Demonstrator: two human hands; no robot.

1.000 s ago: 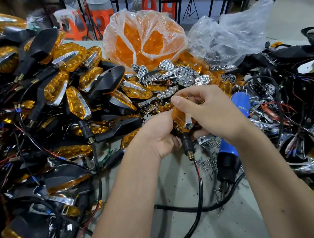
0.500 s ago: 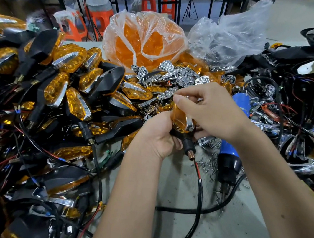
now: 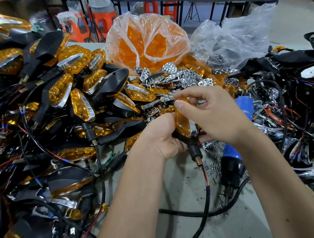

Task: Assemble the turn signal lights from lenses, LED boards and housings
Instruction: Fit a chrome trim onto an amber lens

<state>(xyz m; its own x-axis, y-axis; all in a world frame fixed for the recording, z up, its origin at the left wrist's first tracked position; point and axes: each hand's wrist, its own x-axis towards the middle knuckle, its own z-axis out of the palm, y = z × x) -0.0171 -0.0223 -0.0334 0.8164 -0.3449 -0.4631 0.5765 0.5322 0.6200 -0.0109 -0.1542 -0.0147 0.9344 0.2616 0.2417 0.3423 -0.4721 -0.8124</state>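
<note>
A turn signal light with an amber lens and chrome trim sits in both my hands at the centre of the head view. My left hand grips its black housing from below. My right hand curls over the top of the lens, thumb and fingers pinching its upper end. The light's black stalk with a copper thread points down toward me, and a black and red wire trails from it. Most of the housing is hidden by my palms.
Finished amber lights with tangled wires fill the left. A plastic bag of amber lenses and chrome reflectors lie behind my hands. A blue electric screwdriver and loose screws lie at right, beside wired housings.
The light has turned a little in my hands, so more of its amber lens and chrome edge faces up. My right fingers have shifted along the lens top.
</note>
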